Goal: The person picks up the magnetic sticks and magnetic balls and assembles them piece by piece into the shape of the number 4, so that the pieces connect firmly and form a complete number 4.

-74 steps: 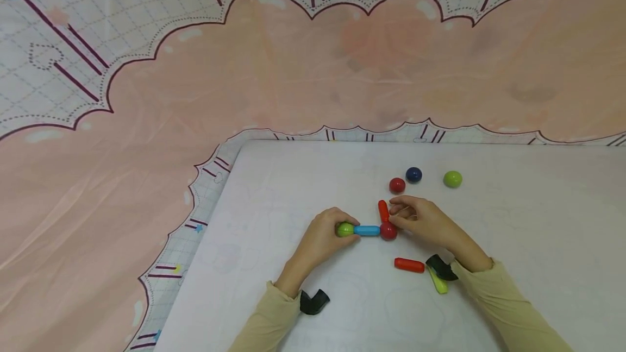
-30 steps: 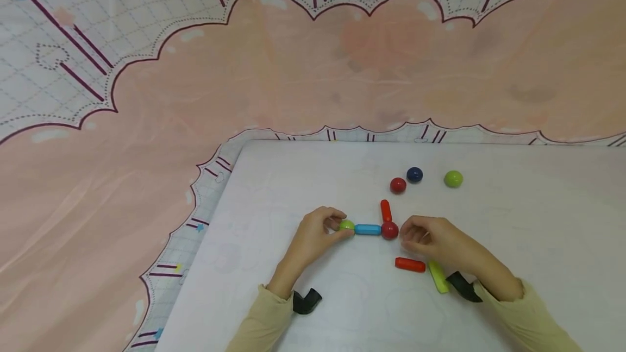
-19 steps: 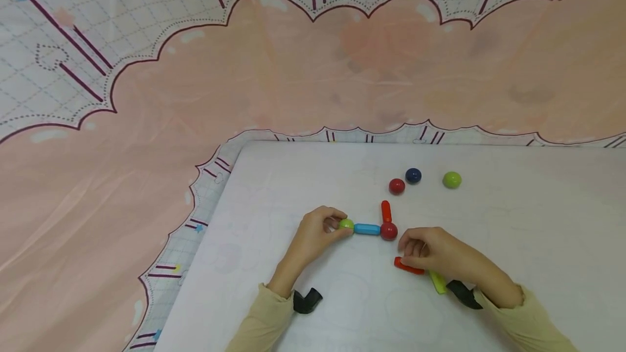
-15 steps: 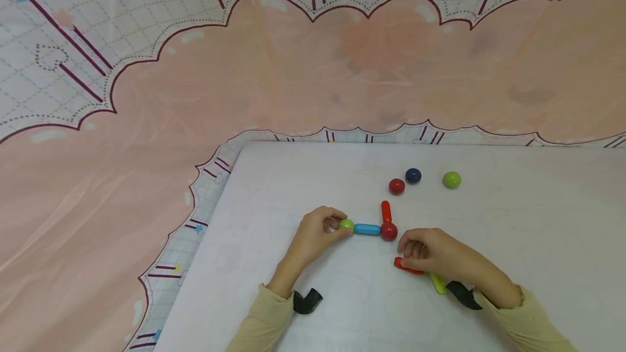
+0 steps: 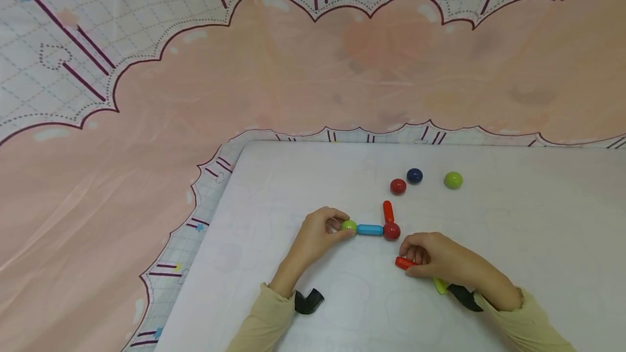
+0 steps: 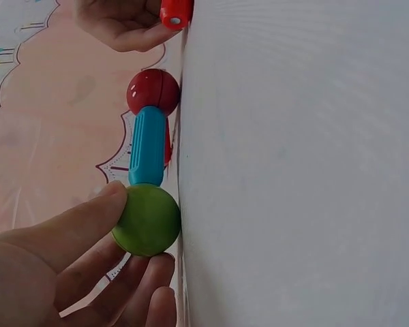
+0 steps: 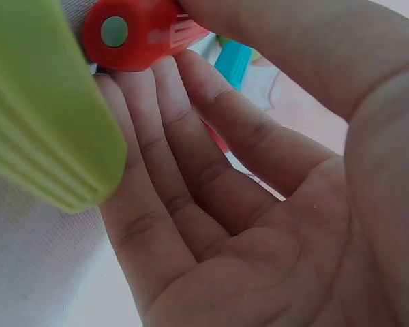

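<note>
My left hand (image 5: 320, 233) pinches a green ball (image 6: 147, 219) between thumb and fingers. A ribbed blue rod (image 5: 370, 230) joins that ball to a red ball (image 5: 392, 231). From the red ball a short red rod (image 5: 388, 211) points away toward the far side. Lower right of this assembly, my right hand (image 5: 437, 257) has its thumb and fingertips on the loose red rod (image 7: 133, 33), whose end shows a round pale inset. A yellow-green rod (image 7: 51, 109) lies close by the right hand, mostly covered by it in the head view.
Beyond the assembly lie a loose red ball (image 5: 398, 187), a dark blue ball (image 5: 414, 176) and a light green ball (image 5: 453, 180). All rest on a white tabletop (image 5: 274, 178). A peach patterned cloth (image 5: 318, 80) spreads past its far and left edges.
My right hand has left the upright red rod, come down toward me and taken hold of the loose red rod. My left hand stays at the green ball.
</note>
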{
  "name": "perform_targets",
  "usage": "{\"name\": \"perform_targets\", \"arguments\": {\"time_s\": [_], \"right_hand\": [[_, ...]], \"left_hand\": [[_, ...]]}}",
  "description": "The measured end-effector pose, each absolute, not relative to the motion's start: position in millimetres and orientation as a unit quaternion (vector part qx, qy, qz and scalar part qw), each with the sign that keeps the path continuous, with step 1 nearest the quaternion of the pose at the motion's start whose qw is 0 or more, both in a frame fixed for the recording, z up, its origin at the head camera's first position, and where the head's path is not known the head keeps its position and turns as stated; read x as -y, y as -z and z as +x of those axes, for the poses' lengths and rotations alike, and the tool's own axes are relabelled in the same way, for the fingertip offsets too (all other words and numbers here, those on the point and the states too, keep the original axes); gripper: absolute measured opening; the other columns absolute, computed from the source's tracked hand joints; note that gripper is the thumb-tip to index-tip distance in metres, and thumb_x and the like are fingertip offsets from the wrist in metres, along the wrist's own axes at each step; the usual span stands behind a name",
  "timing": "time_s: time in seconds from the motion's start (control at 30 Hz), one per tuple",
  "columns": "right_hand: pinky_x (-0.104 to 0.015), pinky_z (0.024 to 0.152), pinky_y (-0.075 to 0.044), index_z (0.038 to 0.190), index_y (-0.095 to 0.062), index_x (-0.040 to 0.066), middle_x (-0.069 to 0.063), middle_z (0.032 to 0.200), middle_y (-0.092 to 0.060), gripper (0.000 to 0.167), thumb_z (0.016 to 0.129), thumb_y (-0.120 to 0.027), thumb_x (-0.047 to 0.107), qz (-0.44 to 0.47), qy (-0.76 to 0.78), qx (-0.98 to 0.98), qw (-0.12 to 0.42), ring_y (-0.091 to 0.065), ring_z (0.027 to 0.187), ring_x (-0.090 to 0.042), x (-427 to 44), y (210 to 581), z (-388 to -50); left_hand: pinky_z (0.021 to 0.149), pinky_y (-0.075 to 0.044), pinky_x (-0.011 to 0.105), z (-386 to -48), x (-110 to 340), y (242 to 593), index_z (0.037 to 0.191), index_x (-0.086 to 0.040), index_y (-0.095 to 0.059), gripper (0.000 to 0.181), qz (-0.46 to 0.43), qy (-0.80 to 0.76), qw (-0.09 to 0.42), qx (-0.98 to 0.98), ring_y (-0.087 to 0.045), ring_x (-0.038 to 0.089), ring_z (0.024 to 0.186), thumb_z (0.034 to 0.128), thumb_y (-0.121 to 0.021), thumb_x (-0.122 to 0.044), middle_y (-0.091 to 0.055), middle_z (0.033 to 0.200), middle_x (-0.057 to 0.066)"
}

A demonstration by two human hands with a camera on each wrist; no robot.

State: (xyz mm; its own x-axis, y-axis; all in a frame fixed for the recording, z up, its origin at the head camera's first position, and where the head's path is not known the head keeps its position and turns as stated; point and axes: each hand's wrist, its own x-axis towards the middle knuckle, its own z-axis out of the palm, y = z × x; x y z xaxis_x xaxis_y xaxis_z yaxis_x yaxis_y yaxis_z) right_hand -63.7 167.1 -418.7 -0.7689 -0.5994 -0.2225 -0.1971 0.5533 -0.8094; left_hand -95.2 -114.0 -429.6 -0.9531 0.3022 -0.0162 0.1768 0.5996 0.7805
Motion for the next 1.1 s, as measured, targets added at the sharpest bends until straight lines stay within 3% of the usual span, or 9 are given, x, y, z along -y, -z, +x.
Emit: {"name": "perform_targets", "arguments": {"time_s": [1.1], "right_hand": [[-0.021,0.068,-0.051,0.105,-0.066,0.011,0.006,0.085,-0.059,0.021,0.087,-0.076,0.015,-0.248,0.403,-0.853,0.222,-0.054,0.078,-0.009,-170.3,410.9,-67.5]], "left_hand": [[0.075,-0.053,0.023,-96.8,112.5,431.7,0.111,-0.005,-0.072,0.034,0.118,-0.448,0.098,-0.881,-0.066,0.013,0.084,0.0847,-0.080,-0.024,-0.072,0.094,0.004]]}}
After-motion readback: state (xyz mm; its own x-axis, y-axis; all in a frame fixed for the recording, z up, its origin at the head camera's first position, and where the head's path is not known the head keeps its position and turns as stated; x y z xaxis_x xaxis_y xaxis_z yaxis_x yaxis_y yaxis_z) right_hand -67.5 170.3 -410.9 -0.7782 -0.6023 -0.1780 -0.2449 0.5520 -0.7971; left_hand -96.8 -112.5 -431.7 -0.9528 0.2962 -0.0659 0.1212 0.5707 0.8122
